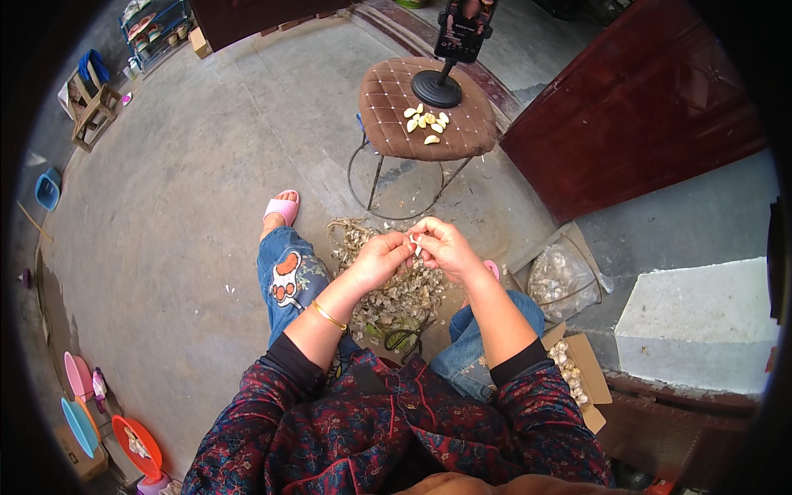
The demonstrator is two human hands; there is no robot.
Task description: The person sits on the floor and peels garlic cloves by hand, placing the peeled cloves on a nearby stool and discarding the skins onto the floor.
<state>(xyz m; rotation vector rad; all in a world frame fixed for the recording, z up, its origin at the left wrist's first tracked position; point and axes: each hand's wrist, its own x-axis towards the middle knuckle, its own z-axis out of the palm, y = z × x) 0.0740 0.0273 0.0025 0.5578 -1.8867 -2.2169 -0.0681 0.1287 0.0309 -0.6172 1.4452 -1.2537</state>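
Note:
Between the fingertips of both hands is a small white garlic clove (pixel 416 245), partly hidden by the fingers. My left hand (pixel 385 255) grips it from the left, and my right hand (pixel 440 245) pinches it from the right. Beneath them a heap of dry garlic skins and stalks (pixel 396 303) lies on the concrete floor. A pair of black-handled scissors (pixel 408 340) rests at the near edge of this heap. Several peeled garlic cloves (pixel 427 120) are grouped on the brown quilted stool seat (pixel 387 102) ahead of me.
A phone (pixel 465 31) on a round-based stand (pixel 436 90) occupies the stool. To my right are a cardboard box of garlic bulbs (pixel 569 374), a clear plastic bag (pixel 560 275) and a dark red door (pixel 631 111). Coloured basins (pixel 137 448) stand at lower left.

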